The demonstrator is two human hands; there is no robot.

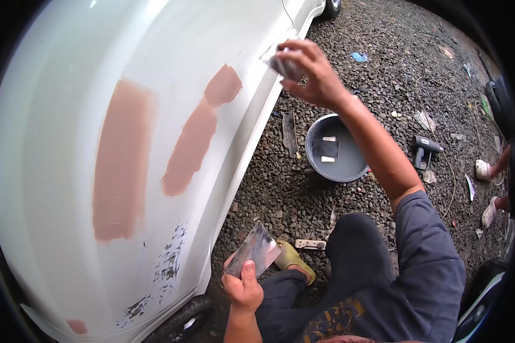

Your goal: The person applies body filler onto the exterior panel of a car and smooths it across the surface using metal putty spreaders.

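Observation:
My left hand (246, 290) grips a flat grey putty plate (252, 250) smeared with dark and pinkish putty, thumb on top. My right hand (315, 74) is raised beside the lower edge of the white car body (154, 51), fingers curled round a small grey flat piece (287, 66) that looks like a putty spreader; motion blurs it. On the car panel are a long pinkish-brown putty patch (123, 160) and a narrower slanted putty patch (191, 143). Dark chipped spots (169, 266) mark the panel lower down.
A round bucket (315, 167) of greyish water with a dark sheet and pale block in it stands on gravel (269, 200). A heat gun (426, 151) lies to the right. Another person's feet in pale clogs (488, 211) are at the right edge.

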